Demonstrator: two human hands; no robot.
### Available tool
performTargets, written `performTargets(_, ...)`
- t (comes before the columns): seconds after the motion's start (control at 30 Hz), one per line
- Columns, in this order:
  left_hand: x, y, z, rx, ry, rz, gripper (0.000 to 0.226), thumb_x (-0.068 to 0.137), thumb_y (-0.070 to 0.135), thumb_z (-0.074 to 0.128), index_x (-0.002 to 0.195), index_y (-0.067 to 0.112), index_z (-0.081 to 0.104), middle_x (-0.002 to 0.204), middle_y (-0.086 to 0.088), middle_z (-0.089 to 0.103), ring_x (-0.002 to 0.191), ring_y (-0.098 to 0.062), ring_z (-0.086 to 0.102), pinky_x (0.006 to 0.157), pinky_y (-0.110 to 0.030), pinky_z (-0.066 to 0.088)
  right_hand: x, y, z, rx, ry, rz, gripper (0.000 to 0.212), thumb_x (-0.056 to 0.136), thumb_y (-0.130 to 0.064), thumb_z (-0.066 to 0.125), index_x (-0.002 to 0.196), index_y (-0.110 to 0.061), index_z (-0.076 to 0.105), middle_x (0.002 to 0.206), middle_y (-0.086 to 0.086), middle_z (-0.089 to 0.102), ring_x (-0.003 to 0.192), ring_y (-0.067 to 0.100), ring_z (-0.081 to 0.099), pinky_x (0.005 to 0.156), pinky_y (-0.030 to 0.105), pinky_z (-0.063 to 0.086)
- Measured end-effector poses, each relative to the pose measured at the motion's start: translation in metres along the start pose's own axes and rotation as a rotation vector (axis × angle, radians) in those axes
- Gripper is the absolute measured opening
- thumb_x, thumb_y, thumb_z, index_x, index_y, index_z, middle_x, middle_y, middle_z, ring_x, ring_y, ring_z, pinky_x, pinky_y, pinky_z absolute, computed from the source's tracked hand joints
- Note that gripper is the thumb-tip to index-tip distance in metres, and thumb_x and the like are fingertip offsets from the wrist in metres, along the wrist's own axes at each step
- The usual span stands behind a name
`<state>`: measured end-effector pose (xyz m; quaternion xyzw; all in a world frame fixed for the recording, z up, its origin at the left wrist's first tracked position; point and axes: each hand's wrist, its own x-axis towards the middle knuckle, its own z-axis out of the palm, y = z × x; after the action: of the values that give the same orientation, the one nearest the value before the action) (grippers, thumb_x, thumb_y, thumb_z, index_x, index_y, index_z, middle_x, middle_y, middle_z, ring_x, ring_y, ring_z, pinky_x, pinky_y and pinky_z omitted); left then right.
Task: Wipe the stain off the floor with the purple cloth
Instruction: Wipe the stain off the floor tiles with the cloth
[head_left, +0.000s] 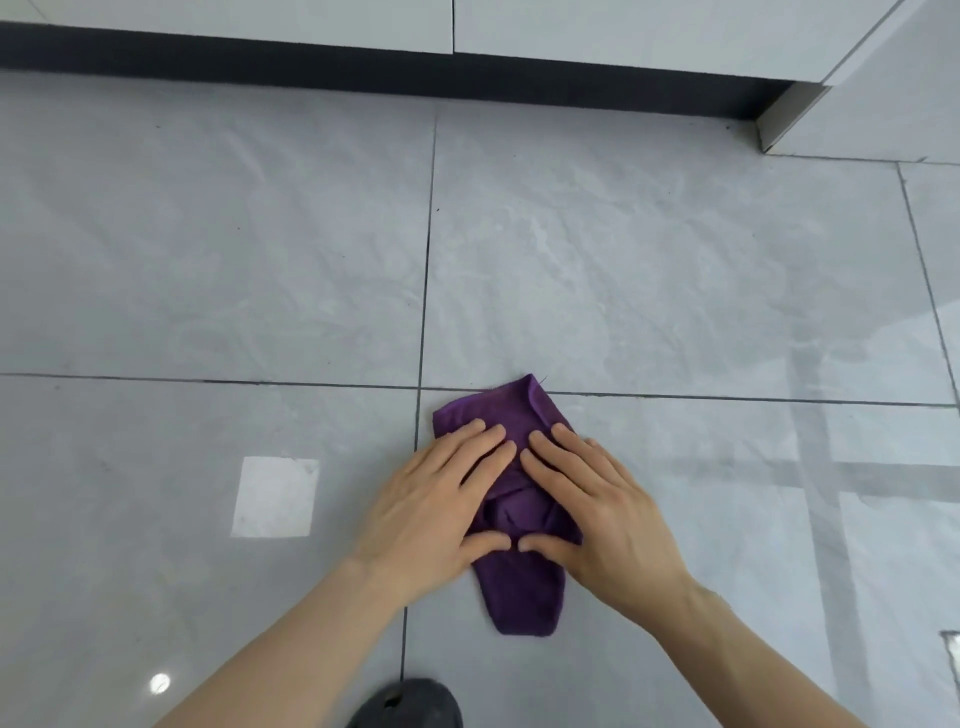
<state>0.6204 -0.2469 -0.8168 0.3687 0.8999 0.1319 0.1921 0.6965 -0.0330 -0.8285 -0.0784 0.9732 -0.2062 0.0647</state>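
Note:
The purple cloth (521, 590) lies folded and bunched on the grey tiled floor (208, 260), just right of a tile joint crossing. My left hand (436, 512) and my right hand (597, 512) press flat on its middle, side by side, with fingertips pointing away from me and thumbs nearly touching. The cloth's far corner and near end stick out from under the hands. I can make out no distinct stain; the floor beneath the cloth is hidden. Faint wet-looking streaks show on the tile (561, 249) beyond the cloth.
White cabinet fronts (623, 26) with a dark toe-kick (363, 67) run along the far side, and a cabinet corner (779, 124) juts out at the far right. A dark shoe (410, 704) shows at the bottom edge. A bright square reflection (275, 496) lies left of my hands.

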Motion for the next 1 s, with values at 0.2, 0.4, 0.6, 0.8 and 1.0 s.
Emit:
performTargets(0.2, -0.002, 0.017, -0.001, 0.048, 0.150, -0.086, 0.055, 0.063, 0.019, 0.086, 0.116, 0.023, 0.071, 0.106, 0.008, 0.072, 0.097, -0.020, 0.069, 0.072, -0.033, 0.061, 0.006, -0.022, 0.002, -0.016, 0.138, 0.035, 0.054, 0.064, -0.004, 0.086, 0.117, -0.015, 0.076, 0.111, -0.004, 0.078, 0.106, 0.026, 0.072, 0.086, 0.034, 0.061)
performTargets(0.4, -0.014, 0.034, 0.009, 0.049, 0.094, -0.139, 0.047, 0.053, 0.018, 0.088, 0.096, 0.022, 0.068, 0.083, 0.003, 0.065, 0.072, -0.019, 0.066, 0.047, -0.029, 0.053, -0.010, -0.036, 0.001, -0.049, 0.044, 0.056, 0.045, 0.056, 0.004, 0.074, 0.096, -0.016, 0.072, 0.081, -0.003, 0.069, 0.071, 0.023, 0.063, 0.054, 0.035, 0.054)
performTargets(0.6, -0.013, 0.024, 0.004, -0.376, -0.128, -0.219, 0.043, 0.075, 0.029, 0.069, 0.111, 0.038, 0.048, 0.100, 0.014, 0.068, 0.091, -0.014, 0.063, 0.078, -0.033, 0.052, -0.004, -0.031, -0.029, 0.332, -0.342, 0.309, 0.030, 0.075, -0.012, 0.067, 0.102, -0.025, 0.063, 0.087, -0.007, 0.072, 0.076, 0.021, 0.063, 0.071, 0.038, 0.054)
performTargets(0.8, -0.006, 0.013, -0.010, -0.689, -0.092, -0.399, 0.057, 0.077, 0.042, 0.077, 0.115, 0.041, 0.034, 0.117, 0.019, 0.059, 0.098, -0.006, 0.064, 0.088, -0.029, 0.050, 0.009, -0.012, -0.057, 0.687, -0.319, 0.753, 0.036, 0.077, -0.035, 0.085, 0.099, -0.023, 0.060, 0.086, 0.003, 0.076, 0.061, 0.018, 0.072, 0.051, 0.029, 0.051)
performTargets(1.0, -0.001, 0.004, -0.016, -0.233, 0.210, -0.268, 0.038, 0.090, 0.049, 0.059, 0.122, 0.033, 0.047, 0.128, 0.012, 0.054, 0.104, -0.016, 0.062, 0.090, -0.034, 0.049, 0.003, -0.042, -0.021, 0.019, 0.206, 0.334, 0.065, 0.088, -0.062, 0.061, 0.141, -0.026, 0.052, 0.144, 0.003, 0.055, 0.139, 0.028, 0.047, 0.112, 0.046, 0.040)
